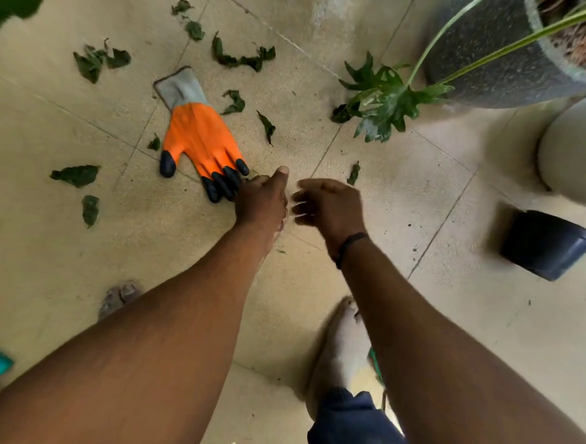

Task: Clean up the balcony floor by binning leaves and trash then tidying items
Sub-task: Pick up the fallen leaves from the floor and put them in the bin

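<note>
Scattered across the left and upper floor [61, 228]: leaves [76, 175], dark green, curled and torn, thin as paper. Likely weightless and limp, apt to tear or crumble if squeezed, so best pinched at an edge or swept together and scooped in a bunch. Next to them, a glove [200, 137] flat on the tile, palm up: orange rubbery coating, black fingertips, grey knitted cuff. Probably soft, floppy, grippy rather than slick; easiest taken by the cuff or pinched mid-palm. Just right of its black tips, the left hand [260, 201], fingers curled under and thumb stretched forward; whether anything is pinched beneath cannot be told. Close beside it, apart by a narrow gap, the right hand [328, 207], blurred, fingers loosely curled, nothing plainly held. Further right, a small leaf [353, 173], then a lobed, glossy leaf on a long stalk from a speckled dark planter [494, 52], heavy-looking, stony. At far right a pale, smooth round pot [580, 150] and a tipped black plastic pot [547, 244], thin-walled, likely light. Floor beige, matt, gritty, with grout lines.
</note>
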